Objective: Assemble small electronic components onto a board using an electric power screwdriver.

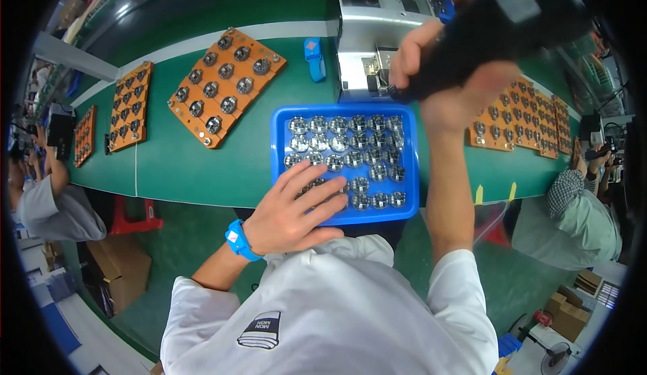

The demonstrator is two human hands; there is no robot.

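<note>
My right hand [448, 81] is wrapped around a thick black electric screwdriver [499, 31], blurred by motion. The tool's narrow tip points down and left, beside a metal machine [354, 71] at the table's far side. My left hand [294, 208] lies palm down over the near left part of a blue tray [412, 172], its fingers stretched and apart. Rows of small round metallic parts [356, 159] fill most of the tray. Some of them are hidden under my left fingers. A blue wrist strap [239, 240] is on my left wrist.
Left of the tray, an orange board [226, 88] carries round parts, with another orange board [129, 105] farther left. More orange boards [522, 115] stand at the right. A blue strap [314, 58] lies beside the machine. Other people sit at both sides.
</note>
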